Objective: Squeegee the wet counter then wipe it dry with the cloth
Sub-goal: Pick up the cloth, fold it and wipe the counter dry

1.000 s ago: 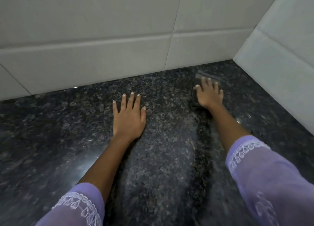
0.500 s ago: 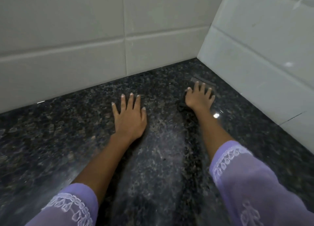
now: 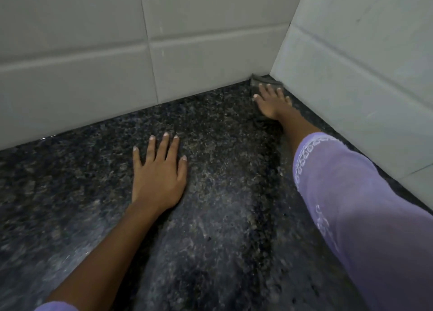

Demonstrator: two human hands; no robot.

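left hand [image 3: 159, 179]: open, flat on tabletop [image 3: 222, 240]
right hand [image 3: 273, 102]: 1 o'clock corner, fingers flat, pressing cloth [image 3: 259, 82]

cloth [image 3: 262, 83] in counter [image 3: 222, 193] far-right corner

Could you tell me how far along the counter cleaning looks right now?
No squeegee in view, so that step looks done. In hand: the right hand presses the cloth into the counter corner; the left hand rests flat. Left: the rest of the counter.
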